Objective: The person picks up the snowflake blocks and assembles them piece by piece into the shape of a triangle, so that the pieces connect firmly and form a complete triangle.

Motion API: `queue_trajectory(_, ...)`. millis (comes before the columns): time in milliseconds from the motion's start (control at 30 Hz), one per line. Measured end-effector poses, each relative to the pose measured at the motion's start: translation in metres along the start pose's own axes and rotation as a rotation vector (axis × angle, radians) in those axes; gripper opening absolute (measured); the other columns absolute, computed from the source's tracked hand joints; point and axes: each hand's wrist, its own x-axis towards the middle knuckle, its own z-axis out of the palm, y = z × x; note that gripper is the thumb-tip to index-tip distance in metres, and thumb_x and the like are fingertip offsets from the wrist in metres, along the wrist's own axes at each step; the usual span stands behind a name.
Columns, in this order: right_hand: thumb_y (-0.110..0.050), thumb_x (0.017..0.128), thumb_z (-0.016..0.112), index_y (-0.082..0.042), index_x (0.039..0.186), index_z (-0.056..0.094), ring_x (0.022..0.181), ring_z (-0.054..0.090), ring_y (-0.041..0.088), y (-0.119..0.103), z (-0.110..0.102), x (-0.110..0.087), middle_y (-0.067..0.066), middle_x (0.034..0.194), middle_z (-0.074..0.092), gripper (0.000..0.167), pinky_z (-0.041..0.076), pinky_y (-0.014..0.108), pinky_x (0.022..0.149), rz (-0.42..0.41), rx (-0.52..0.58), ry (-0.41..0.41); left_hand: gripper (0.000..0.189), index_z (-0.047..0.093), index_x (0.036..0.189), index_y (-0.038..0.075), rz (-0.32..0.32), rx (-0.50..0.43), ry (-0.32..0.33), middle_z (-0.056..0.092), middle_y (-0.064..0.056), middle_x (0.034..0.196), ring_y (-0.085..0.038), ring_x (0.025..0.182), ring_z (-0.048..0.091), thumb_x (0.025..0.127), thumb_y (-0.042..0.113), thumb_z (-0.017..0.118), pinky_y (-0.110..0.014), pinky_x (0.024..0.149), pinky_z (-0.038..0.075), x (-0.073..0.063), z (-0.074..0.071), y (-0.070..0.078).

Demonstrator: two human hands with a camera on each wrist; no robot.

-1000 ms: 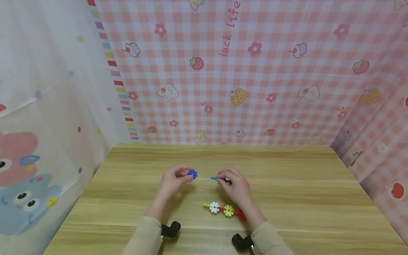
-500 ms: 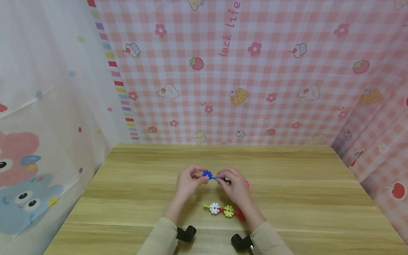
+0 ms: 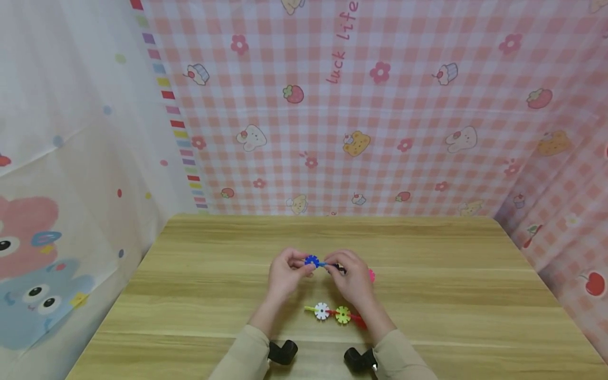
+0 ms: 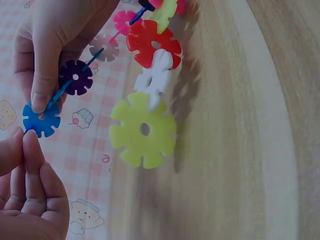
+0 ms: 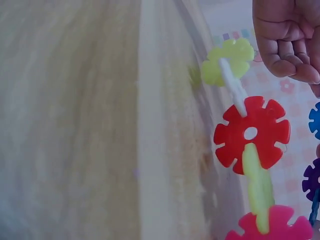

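In the head view my left hand (image 3: 285, 277) pinches a dark blue notched snowflake disc (image 3: 311, 262). Facing it, my right hand (image 3: 351, 279) grips a light blue snowflake disc (image 4: 42, 119) between thumb and fingers. The two discs touch edge to edge, at right angles; how deep the notches sit is hidden by fingertips. From the light blue one trails a linked chain with a purple disc (image 4: 76, 77), then more discs. The chain bends back on the table to a red disc (image 5: 251, 134), a white disc (image 3: 321, 311) and a yellow-green disc (image 3: 343, 315).
The chain lies on a wooden table (image 3: 214, 306), close below the right forearm. A pink checked curtain (image 3: 323, 132) rises behind the table's far edge. Black wrist devices (image 3: 283, 352) are strapped near both sleeves.
My left hand has moved right with the dark blue disc until it met the light blue disc. The right hand has stayed almost in place.
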Motion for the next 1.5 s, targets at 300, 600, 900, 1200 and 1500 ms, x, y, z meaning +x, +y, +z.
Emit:
queue_trajectory(300,0.005,0.077,0.081,-0.007,0.085,0.071,0.085,0.066,0.019,0.0,0.002,0.001,0.003,0.09,0.07,0.018,0.057,0.028,0.072,-0.008,-0.029,0.023,0.024,0.062,0.099,-0.012,-0.019,-0.046,0.058,0.069,-0.02,0.082,-0.02,0.063,0.068,0.078,-0.014,0.074,-0.036,0.066,0.06,-0.004,0.009,-0.001)
queue_trajectory(600,0.0,0.079,0.081,-0.008,0.088,0.07,0.092,0.065,0.022,-0.006,-0.003,0.007,0.003,0.095,0.07,0.016,0.055,0.038,0.082,0.1,-0.077,-0.064,0.027,0.063,0.108,-0.01,0.016,-0.033,0.022,0.07,-0.02,0.085,-0.021,0.07,0.07,0.082,-0.011,0.072,-0.037,0.073,0.059,0.003,0.008,-0.007)
queue_trajectory(900,0.001,0.08,0.08,-0.007,0.088,0.071,0.094,0.065,0.025,0.002,-0.012,0.009,0.004,0.095,0.07,0.014,0.053,0.042,0.087,0.117,-0.038,-0.102,0.042,0.059,0.123,-0.009,0.041,0.093,-0.102,0.07,-0.023,0.093,-0.034,0.088,0.069,0.084,-0.005,0.073,-0.034,0.084,0.056,-0.006,-0.006,-0.004)
queue_trajectory(1200,0.0,0.08,0.08,-0.008,0.087,0.071,0.092,0.064,0.022,0.007,-0.017,0.005,0.003,0.094,0.07,0.014,0.055,0.039,0.083,0.103,-0.034,-0.096,0.045,0.057,0.126,-0.012,-0.036,0.111,-0.236,0.07,-0.024,0.106,-0.035,0.099,0.068,0.085,-0.001,0.074,-0.035,0.084,0.057,-0.017,-0.032,-0.023)
queue_trajectory(1500,0.001,0.078,0.082,-0.007,0.087,0.071,0.09,0.064,0.022,0.01,-0.019,-0.001,0.004,0.093,0.069,0.017,0.056,0.037,0.079,0.114,-0.043,-0.038,0.049,0.058,0.124,-0.015,-0.078,0.144,-0.299,0.07,-0.024,0.104,-0.032,0.097,0.069,0.082,0.002,0.078,-0.034,0.085,0.056,-0.027,-0.03,-0.024)
